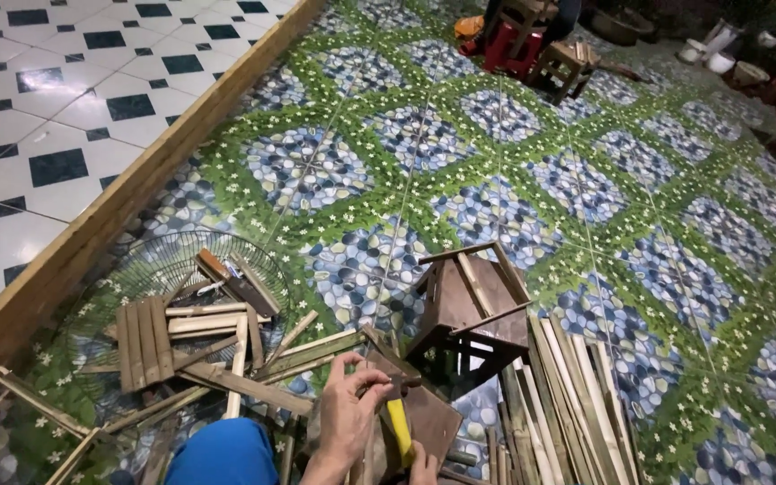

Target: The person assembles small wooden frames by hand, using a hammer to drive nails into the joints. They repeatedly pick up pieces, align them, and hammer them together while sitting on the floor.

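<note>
My left hand (pixel 348 415) sits at the bottom centre, its fingers pinching the top edge of a small brown wooden piece (pixel 427 420) that rests on the floor. Just below, my right hand (pixel 422 467) is mostly cut off by the frame and grips a yellow-handled tool (pixel 399 428) held against that piece. A small dark wooden box-like frame (pixel 473 310) stands tilted on the floor right behind the hands. My blue-clad knee (pixel 224 454) shows at the bottom left of the hands.
Loose bamboo and wood slats (pixel 186 334) lie on a round wire fan grille (pixel 150 269) at the left. A bundle of long bamboo strips (pixel 577 395) lies at the right. A wooden beam (pixel 127 193) borders the patterned floor. Small stools (pixel 560 65) stand far back.
</note>
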